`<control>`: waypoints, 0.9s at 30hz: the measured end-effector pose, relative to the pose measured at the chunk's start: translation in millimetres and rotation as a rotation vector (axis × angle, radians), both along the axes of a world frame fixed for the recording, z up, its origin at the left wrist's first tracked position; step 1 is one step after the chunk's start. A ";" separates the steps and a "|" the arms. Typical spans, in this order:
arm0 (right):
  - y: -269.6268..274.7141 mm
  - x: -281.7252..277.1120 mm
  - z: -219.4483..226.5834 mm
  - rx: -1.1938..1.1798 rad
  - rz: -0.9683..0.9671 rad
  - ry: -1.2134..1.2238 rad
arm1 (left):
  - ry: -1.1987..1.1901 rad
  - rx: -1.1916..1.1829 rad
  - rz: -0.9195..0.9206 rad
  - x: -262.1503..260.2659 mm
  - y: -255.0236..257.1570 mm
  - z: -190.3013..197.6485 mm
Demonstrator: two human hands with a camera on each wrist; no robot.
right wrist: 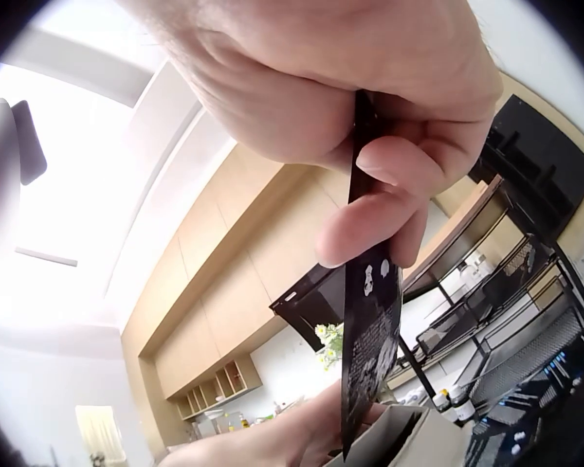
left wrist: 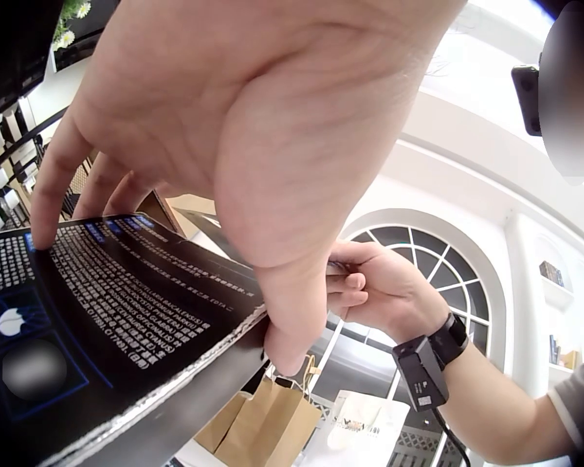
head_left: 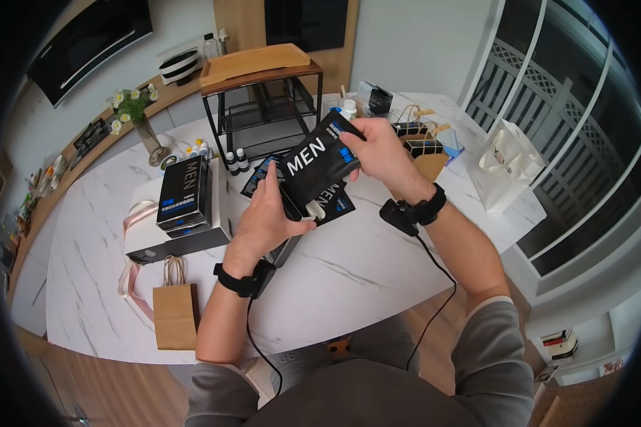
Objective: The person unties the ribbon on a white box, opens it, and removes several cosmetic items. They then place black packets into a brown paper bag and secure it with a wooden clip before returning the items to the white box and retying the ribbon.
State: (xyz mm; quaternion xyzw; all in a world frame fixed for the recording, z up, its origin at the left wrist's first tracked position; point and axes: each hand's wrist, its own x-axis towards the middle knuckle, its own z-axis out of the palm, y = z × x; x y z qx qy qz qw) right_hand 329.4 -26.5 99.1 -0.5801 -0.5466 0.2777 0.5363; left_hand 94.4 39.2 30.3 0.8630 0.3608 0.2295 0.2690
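My right hand (head_left: 384, 153) pinches the top corner of a flat black sachet (head_left: 310, 167) printed "MEN", thumb on its front and fingers behind. The sachet's lower end overlaps the open top of a black box (left wrist: 127, 321). Around that box my left hand (head_left: 263, 220) holds on, fingers along one printed side and thumb at the opposite edge. Pale inner flaps (right wrist: 433, 443) show at the box's mouth in the right wrist view. More black sachets (head_left: 342, 206) lie on the table behind the box, partly hidden by it.
A black "MEN" box (head_left: 181, 192) is stacked on a white box (head_left: 142, 238) at left, near a small kraft bag (head_left: 174, 317). Behind stands a black-framed rack (head_left: 263, 107) with two small bottles (head_left: 237, 161) beside it. A white bag (head_left: 506, 167) is at right.
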 end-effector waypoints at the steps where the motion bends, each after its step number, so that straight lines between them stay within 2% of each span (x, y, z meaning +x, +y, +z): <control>1: -1.0 -3.5 0.9 -0.033 0.000 -0.026 | -0.006 -0.018 -0.005 0.0 -0.2 0.6; 8: 5.5 -15.8 -5.5 -0.157 0.095 -0.068 | 0.003 0.003 0.000 -0.4 0.3 -1.1; 10: 9.3 -18.2 -6.5 -0.294 0.308 -0.017 | 0.022 0.006 -0.006 -1.4 1.5 -2.5; 11: 19.2 -13.0 -14.9 -0.321 0.212 -0.051 | 0.022 0.006 -0.005 -2.7 2.6 -2.9; 12: 36.3 -4.5 -27.5 -0.320 0.213 -0.051 | 0.027 0.017 -0.044 -4.7 3.9 -3.2; 14: 74.0 14.5 -60.7 -0.279 -0.052 -0.450 | 0.029 0.032 -0.079 -7.3 5.1 -3.7; 15: 81.6 19.1 -83.6 -0.194 -0.163 -0.748 | 0.025 0.030 -0.107 -7.9 5.2 -4.4; 16: 82.7 21.3 -98.4 -0.306 -0.142 -0.770 | 0.020 0.029 -0.135 -8.6 5.2 -4.3; 18: 88.0 17.0 -130.9 -0.478 -0.235 -0.932 | 0.016 0.039 -0.144 -8.4 4.6 -3.2; 20: 86.9 15.5 -143.8 -0.634 -0.168 -0.978 | 0.012 0.033 -0.159 -8.0 5.7 -5.1; 22: 91.8 20.9 -156.1 -0.607 -0.192 -0.973 | 0.023 0.027 -0.156 -8.3 7.2 -4.9; 25: 91.4 27.1 -156.3 -0.637 -0.200 -0.803 | 0.022 0.013 -0.148 -7.9 5.6 -3.8; 27: 91.8 29.3 -157.2 -0.576 -0.251 -0.863 | 0.048 0.001 -0.135 -7.2 4.7 -0.4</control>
